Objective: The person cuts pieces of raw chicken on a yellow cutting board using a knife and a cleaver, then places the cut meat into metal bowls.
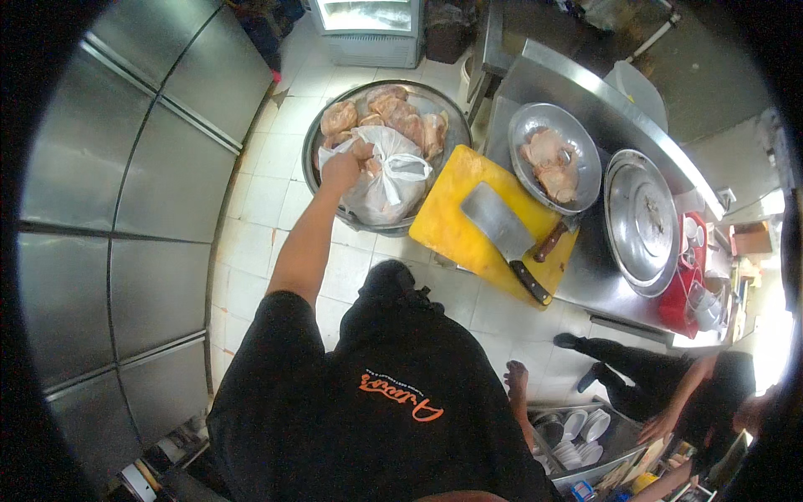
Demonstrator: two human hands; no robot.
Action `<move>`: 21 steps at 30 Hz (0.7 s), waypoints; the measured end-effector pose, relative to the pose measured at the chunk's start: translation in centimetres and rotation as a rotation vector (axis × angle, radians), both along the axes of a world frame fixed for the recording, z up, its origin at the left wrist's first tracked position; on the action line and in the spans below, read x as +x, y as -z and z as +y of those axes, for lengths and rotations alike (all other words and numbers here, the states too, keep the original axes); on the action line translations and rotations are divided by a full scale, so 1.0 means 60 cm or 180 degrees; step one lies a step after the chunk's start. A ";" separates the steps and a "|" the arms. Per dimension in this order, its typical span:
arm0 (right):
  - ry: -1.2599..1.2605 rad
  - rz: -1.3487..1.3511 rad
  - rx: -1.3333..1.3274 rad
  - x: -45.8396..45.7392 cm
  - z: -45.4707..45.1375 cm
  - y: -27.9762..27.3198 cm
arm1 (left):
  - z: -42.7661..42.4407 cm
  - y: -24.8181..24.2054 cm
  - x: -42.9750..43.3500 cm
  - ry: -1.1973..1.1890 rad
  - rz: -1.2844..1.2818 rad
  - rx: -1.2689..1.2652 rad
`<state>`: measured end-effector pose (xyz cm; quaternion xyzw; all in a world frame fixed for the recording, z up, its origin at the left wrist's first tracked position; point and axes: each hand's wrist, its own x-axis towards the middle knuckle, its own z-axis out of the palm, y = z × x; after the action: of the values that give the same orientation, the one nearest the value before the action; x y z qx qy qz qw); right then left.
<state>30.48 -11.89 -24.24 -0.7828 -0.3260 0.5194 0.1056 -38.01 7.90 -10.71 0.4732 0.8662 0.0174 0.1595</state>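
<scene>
My left hand (pixel 340 172) reaches forward and grips the side of a white plastic bag (pixel 392 188) with its top knotted. The bag rests in a wide round metal basin (pixel 462 119) on the tiled floor. Beside it, several lumps of raw meat (pixel 406 122), which look like poultry, lie in the same basin. My right hand (pixel 517 375) hangs low at my side, fingers loosely bent, with nothing visible in it. A yellow cutting board (pixel 433 216) projects over the counter's edge near the basin. On it lie a cleaver (pixel 495 216) with a black handle and a brown-handled knife (pixel 551 243).
A metal bowl with raw meat (pixel 546 154) and a shallow metal basin (pixel 641 216) stand on the steel counter (pixel 580 292). Steel cabinet doors (pixel 163 169) line the left. At lower right another person (pixel 709 383) works by a steel bin of white dishes (pixel 574 448).
</scene>
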 end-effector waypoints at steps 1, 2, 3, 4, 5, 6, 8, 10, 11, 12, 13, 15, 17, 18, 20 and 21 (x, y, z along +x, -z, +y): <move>0.0116 -0.0151 -0.0013 0.007 -0.012 0.002 | 0.000 0.016 -0.019 0.0040 -0.0002 -0.0085; 0.0232 -0.0020 0.0122 0.016 -0.023 0.002 | -0.004 0.032 -0.038 0.0084 -0.0003 -0.0171; 0.0251 -0.0074 0.0062 0.018 -0.029 -0.002 | 0.003 0.033 -0.039 0.0180 -0.0049 -0.0190; 0.0274 -0.0125 0.0000 0.016 -0.036 -0.006 | 0.008 0.036 -0.039 0.0280 -0.0092 -0.0210; 0.0299 -0.0174 -0.0062 0.011 -0.042 -0.008 | 0.015 0.038 -0.040 0.0382 -0.0133 -0.0230; 0.0344 -0.0188 -0.0245 0.006 -0.045 -0.007 | 0.028 0.037 -0.037 0.0149 -0.0307 -0.0116; 0.0633 -0.0165 0.0070 -0.020 -0.066 -0.002 | 0.045 0.041 -0.034 0.0132 -0.0469 0.0598; 0.0863 -0.0065 0.0134 -0.065 -0.082 -0.007 | 0.050 0.045 -0.047 0.0285 -0.0613 0.0956; 0.0976 0.0033 0.0075 -0.095 -0.087 -0.006 | 0.054 0.043 -0.057 0.0475 -0.0666 0.0992; 0.1127 0.0138 0.0027 -0.128 -0.098 -0.004 | 0.065 0.035 -0.062 0.0704 -0.0720 0.1032; 0.0620 -0.0029 -0.0228 -0.161 -0.094 -0.006 | 0.071 0.034 -0.071 0.0883 -0.0791 0.1063; -0.0150 -0.0093 0.0027 -0.229 -0.093 -0.008 | 0.086 0.038 -0.092 0.1024 -0.0764 0.0911; -0.0138 0.0000 0.0135 -0.290 -0.087 -0.013 | 0.107 0.054 -0.116 0.1091 -0.0840 0.0652; -0.0119 0.0049 0.0188 -0.320 -0.082 -0.018 | 0.110 0.059 -0.123 0.1196 -0.1013 0.0887; 0.0044 0.0087 0.0293 -0.386 -0.050 -0.063 | 0.114 0.041 -0.139 0.1427 -0.1201 0.0871; 0.0143 0.0085 0.0362 -0.405 -0.045 -0.082 | 0.119 0.028 -0.141 0.1560 -0.1314 0.0878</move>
<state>6.20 -14.57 -19.34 -0.7757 -0.3359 0.5079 0.1660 -46.49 15.06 -12.36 0.6707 0.6659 0.1907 0.2653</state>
